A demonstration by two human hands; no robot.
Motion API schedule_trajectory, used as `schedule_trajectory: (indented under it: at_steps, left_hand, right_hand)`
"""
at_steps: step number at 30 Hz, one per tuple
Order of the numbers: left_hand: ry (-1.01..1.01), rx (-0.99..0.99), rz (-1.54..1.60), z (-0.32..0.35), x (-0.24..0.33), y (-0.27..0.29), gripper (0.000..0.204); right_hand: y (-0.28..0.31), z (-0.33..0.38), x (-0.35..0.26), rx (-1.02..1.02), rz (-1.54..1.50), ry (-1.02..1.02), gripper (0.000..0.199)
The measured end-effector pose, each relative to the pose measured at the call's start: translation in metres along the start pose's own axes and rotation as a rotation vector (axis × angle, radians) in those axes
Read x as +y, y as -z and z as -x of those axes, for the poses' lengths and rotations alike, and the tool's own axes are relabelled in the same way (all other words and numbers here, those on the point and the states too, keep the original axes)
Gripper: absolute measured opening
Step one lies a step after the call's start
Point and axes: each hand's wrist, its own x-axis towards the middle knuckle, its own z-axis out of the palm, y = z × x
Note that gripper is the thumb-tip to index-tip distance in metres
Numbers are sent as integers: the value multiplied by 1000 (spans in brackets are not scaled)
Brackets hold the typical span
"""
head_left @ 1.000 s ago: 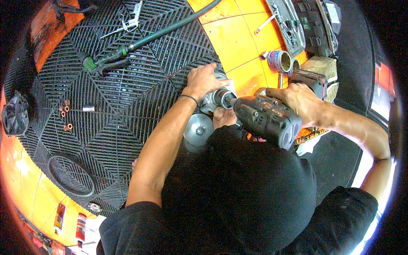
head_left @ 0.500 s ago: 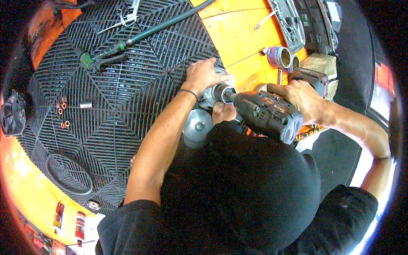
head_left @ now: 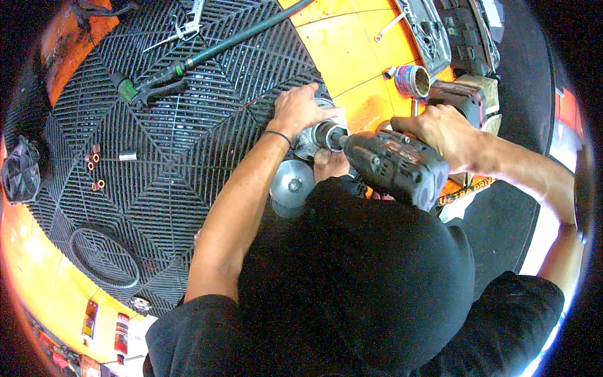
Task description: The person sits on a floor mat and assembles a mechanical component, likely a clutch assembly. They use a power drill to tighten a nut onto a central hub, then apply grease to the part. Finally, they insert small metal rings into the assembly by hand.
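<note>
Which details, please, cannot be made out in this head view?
- Head view: the grip of the power tool, hidden by the right hand.
- Head view: part of the metal piece, covered by the left hand.
- Head view: one end of the green hose, cut off by the upper edge.

Mech. wkshp: cordless pwr tool [head_left: 396, 166], spanner [head_left: 392, 25], slatted flr mat [head_left: 157, 207].

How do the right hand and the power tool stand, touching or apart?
Touching. The head view shows the right hand wrapped around the power tool, with no visible gap.
</note>
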Motion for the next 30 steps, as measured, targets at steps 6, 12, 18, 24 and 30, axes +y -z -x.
schedule_trajectory:
  at_steps: [6,12,18,24,30]
  left_hand:
    - [33,-16,18,2,-2,3,88]
    - [29,-23,-6,2,-1,3,88]
    - [33,-39,11,2,3,6,86]
    - [44,-16,-8,3,1,4,84]
    - [34,-20,5,2,3,5,89]
  right_hand:
    - [-16,5,1,76,-205,1,68]
    - [-13,3,-1,79,-114,-29,69]
    - [0,1,-3,3,-41,-23,62]
    - [-1,-2,-2,79,-39,22,49]
    - [1,-2,-3,57,-95,-10,47]
